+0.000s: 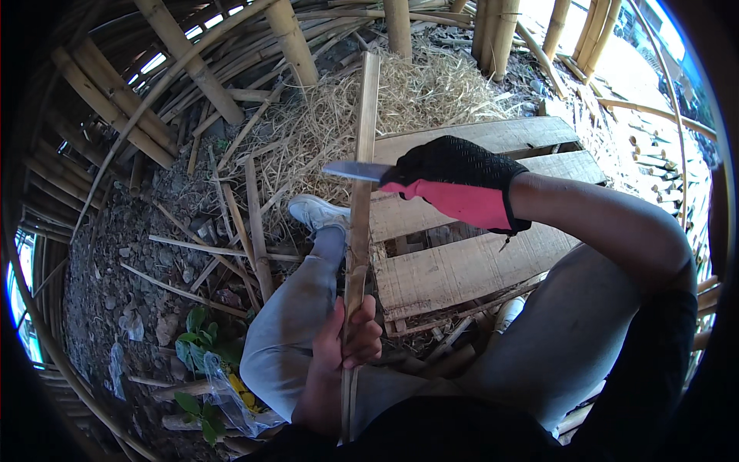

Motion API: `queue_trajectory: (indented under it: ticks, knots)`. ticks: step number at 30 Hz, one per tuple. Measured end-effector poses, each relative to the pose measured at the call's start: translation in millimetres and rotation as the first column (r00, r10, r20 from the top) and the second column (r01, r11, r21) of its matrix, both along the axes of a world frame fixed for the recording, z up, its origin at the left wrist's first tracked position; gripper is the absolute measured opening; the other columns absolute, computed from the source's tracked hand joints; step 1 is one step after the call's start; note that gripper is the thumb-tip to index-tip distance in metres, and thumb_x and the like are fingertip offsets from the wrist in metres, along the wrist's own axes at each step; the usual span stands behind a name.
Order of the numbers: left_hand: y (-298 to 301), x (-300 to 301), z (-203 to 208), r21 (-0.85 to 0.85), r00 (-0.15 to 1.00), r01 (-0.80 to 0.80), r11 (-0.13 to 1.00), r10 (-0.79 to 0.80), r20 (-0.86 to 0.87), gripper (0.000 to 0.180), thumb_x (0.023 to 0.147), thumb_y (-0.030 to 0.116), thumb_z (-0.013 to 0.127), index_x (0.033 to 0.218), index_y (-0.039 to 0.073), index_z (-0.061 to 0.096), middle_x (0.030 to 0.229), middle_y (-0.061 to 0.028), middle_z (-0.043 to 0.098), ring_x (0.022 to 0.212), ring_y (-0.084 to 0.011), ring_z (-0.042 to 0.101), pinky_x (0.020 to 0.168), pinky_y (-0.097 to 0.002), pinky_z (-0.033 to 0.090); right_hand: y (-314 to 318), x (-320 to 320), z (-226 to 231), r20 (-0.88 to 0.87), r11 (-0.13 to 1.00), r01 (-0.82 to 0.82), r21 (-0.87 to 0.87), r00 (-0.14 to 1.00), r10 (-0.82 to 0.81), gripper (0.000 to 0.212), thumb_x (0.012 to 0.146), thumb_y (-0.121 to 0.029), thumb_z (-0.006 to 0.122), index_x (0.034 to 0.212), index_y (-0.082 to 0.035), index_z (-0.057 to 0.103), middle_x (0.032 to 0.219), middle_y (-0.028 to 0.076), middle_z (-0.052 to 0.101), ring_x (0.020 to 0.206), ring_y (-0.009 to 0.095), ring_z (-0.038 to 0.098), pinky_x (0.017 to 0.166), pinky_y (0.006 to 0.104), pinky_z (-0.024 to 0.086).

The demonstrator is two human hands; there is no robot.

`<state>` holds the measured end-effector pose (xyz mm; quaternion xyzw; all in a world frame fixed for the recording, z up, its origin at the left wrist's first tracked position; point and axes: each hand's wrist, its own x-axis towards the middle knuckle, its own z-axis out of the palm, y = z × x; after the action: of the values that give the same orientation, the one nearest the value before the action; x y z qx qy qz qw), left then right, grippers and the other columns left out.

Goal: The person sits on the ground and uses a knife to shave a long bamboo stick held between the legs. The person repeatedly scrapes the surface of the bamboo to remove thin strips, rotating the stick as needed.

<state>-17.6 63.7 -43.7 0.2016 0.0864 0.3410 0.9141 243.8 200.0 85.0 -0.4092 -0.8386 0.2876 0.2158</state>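
Observation:
My bare left hand [360,335] is wrapped round the lower part of a long split bamboo strip [362,208]. The strip stands nearly lengthwise in front of me, its far end up over the straw. In a black and pink glove, my right hand [454,185] grips a knife [354,169]; the handle is hidden inside the fist. Its blade points left and lies across the upper half of the strip. Whether the edge bites into the bamboo, I cannot tell. Beneath the right hand is a low wooden slatted platform [477,262], beside the strip.
Dry straw and shavings [431,92] cover the ground beyond the platform. Bamboo posts [292,42] stand at the back. Loose bamboo sticks [258,231] lie on the soil to the left, near my shoe [315,212]. A green plant [198,339] and a clear plastic bag [231,396] are at lower left.

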Motion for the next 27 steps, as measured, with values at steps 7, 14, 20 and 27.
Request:
queue_trajectory:
  ticks: [7, 14, 20, 27]
  knots:
    - [-4.5, 5.3, 6.1, 0.026, 0.986, -0.025, 0.999, 0.029, -0.164, 0.049, 0.106, 0.064, 0.031, 0.089, 0.018, 0.037, 0.052, 0.0068, 0.029, 0.034, -0.0047, 0.024, 0.037, -0.0225, 0.02, -41.2, -20.7, 8.5, 0.219, 0.98, 0.047, -0.191, 0.976, -0.004, 0.028, 0.099, -0.021, 0.057, 0.12, -0.01, 0.073, 0.088, 0.012, 0.074, 0.076, 0.021, 0.068, 0.075, 0.0346, 0.054]
    - [-1.7, 15.2, 8.8, 0.054, 0.982, -0.017, 0.998, 0.027, -0.185, 0.049, 0.106, 0.062, 0.029, 0.087, 0.017, 0.036, 0.053, 0.0061, 0.028, 0.035, -0.0053, 0.022, 0.037, -0.0237, 0.02, -41.3, -8.2, -28.7, 0.138, 0.981, -0.047, 0.187, 0.99, 0.021, 0.031, 0.102, -0.017, 0.052, 0.123, -0.014, 0.073, 0.094, 0.014, 0.074, 0.077, 0.024, 0.071, 0.072, 0.0342, 0.056]
    - [-9.5, 11.9, 9.8, 0.033, 0.973, -0.067, 0.997, 0.073, -0.22, 0.05, 0.107, 0.061, 0.027, 0.086, 0.017, 0.036, 0.052, 0.0057, 0.028, 0.035, -0.0053, 0.022, 0.036, -0.0242, 0.019, -22.8, -10.5, -23.5, 0.056, 1.0, -0.001, 0.022, 0.998, -0.001, 0.034, 0.101, -0.037, 0.059, 0.122, -0.014, 0.074, 0.082, 0.006, 0.072, 0.067, 0.016, 0.065, 0.063, 0.0379, 0.053]
    - [-11.8, 7.3, 3.8, 0.02, 0.975, -0.057, 0.998, 0.06, -0.216, 0.05, 0.107, 0.061, 0.026, 0.086, 0.017, 0.037, 0.054, 0.006, 0.031, 0.036, -0.005, 0.022, 0.036, -0.0229, 0.02, -36.0, -31.3, -3.2, 0.01, 0.994, -0.06, -0.088, 0.998, 0.061, 0.04, 0.104, -0.041, 0.052, 0.104, -0.007, 0.073, 0.075, 0.003, 0.066, 0.056, 0.012, 0.057, 0.055, 0.0321, 0.048]
